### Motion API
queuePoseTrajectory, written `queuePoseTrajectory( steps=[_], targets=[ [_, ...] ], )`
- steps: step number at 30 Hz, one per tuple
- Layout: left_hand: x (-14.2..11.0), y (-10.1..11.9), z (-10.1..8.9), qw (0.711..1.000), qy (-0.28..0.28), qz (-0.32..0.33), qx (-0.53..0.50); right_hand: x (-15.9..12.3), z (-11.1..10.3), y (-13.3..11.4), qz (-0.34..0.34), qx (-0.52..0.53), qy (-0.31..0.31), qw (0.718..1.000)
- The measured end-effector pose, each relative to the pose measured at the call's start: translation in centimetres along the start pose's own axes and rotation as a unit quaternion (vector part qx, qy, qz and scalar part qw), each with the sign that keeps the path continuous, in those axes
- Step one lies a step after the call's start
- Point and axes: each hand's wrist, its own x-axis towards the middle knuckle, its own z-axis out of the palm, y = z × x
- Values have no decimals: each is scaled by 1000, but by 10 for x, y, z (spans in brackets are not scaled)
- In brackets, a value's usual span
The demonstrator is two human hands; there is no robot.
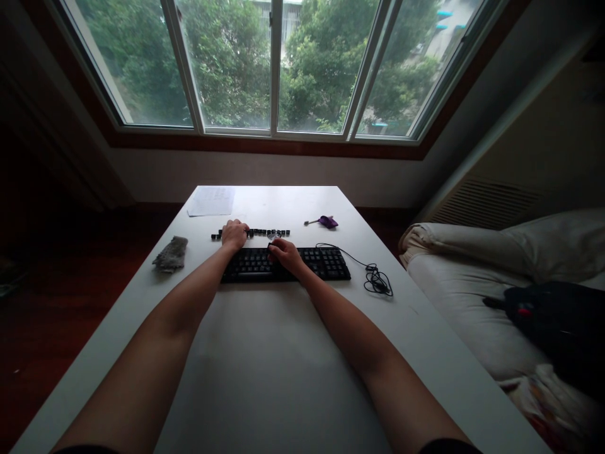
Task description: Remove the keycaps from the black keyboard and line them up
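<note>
A black keyboard (326,263) lies on the white table with its cable (378,280) bunched at the right. Behind it runs a row of loose black keycaps (267,232). My left hand (234,234) is over the left part of that row, fingers curled down and closed at the keycaps; what is between the fingertips is hidden. Above the middle of the keyboard, my right hand (286,255) is closed in a pinch. A small pale, shiny thing (273,238) shows by its fingertips, too small to name.
On the table (255,366), a crumpled grey cloth (171,254) lies at the left and a sheet of paper (212,202) at the far left corner. A purple item with a thin handle (327,222) is at the back right. A couch (463,302) stands right of the table.
</note>
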Motion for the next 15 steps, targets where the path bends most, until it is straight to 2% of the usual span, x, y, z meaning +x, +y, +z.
queuePoseTrajectory(
  steps=[15],
  targets=[
    [-5, -3, -1, 1000, -8, -9, 8, 0, -1, 2, -1, 3, -9, 1000]
  ],
)
